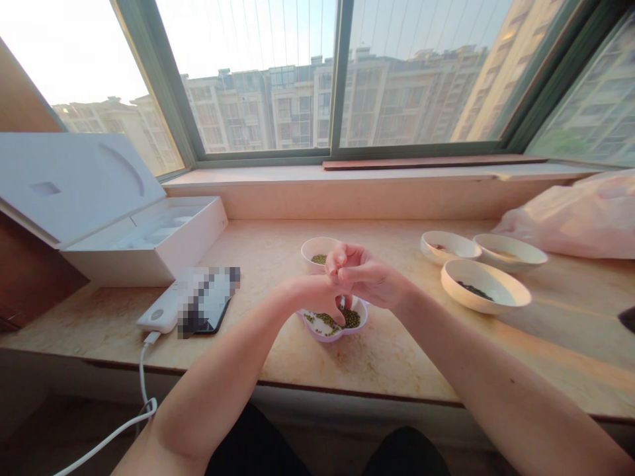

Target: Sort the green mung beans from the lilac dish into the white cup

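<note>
A lilac-rimmed, lobed dish [330, 336] near the counter's front edge holds green mung beans [352, 319]. My left hand [325, 297] reaches down into it, thumb and a finger apart, their tips among the beans; its other fingers are partly hidden. Above and across it is my right hand [364, 272], thumb and fingertips pinched together; whatever lies between them is too small to make out. Just behind stands a round white bowl [310, 246] with more mung beans, partly covered by the right fingers.
Three white bowls, one with dark contents [486, 301], stand to the right by a pale plastic bag [578, 218]. At left are an open white box [191, 241], a white power bank [159, 311] with a cable, and a phone [218, 317]. Windows line the back.
</note>
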A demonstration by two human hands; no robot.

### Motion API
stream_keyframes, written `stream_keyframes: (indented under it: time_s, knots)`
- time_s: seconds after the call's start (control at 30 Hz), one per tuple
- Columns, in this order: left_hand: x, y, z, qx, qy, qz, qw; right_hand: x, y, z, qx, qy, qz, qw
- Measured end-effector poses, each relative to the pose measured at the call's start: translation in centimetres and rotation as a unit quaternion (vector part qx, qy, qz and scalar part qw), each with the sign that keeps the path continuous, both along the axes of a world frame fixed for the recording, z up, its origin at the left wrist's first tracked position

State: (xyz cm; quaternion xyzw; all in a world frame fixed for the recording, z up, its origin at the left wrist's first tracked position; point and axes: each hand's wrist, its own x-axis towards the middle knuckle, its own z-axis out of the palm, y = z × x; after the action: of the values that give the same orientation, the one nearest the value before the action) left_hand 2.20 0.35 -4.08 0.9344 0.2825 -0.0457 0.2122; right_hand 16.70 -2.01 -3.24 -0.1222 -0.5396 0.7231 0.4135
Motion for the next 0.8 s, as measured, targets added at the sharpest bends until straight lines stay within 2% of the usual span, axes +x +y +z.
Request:
stream_keyframes:
  time_s: [0.1,0.23,0.4,0.5,0.6,0.7,0.8]
  knots:
    - [0.0,0.1,-0.1,-0.002,0.012,0.006,1.000,0.0,0.0,0.1,0.004,-0.008,-0.042,0.999]
    - [0.1,0.1,-0.3,0.004,0.006,-0.005,1.000,-0.3,0.1,0.3,0.006,-0.007,-0.132,0.991]
    - [0.0,-0.1,0.1,-0.006,0.002,-0.003,1.000,-0.3,1.2,-0.1,-0.006,-0.034,-0.274,0.961]
    - [-0.3,0.1,0.9,-0.044,-0.008,-0.001,0.999,0.0,2.2,-0.8,0.024,-0.089,-0.353,0.931]
    - [-0.8,0.4,1.8,-0.125,-0.069,-0.023,0.990,0.3,3.1,-1.7,0.096,-0.179,-0.402,0.893]
    - [-1.4,0.5,2.6,-0.244,-0.146,-0.063,0.957,0.4,3.3,-2.2,0.173,-0.303,-0.446,0.825]
    - [-1.8,0.4,3.1,-0.331,-0.213,-0.073,0.916,0.5,3.0,-2.2,0.225,-0.412,-0.437,0.767]
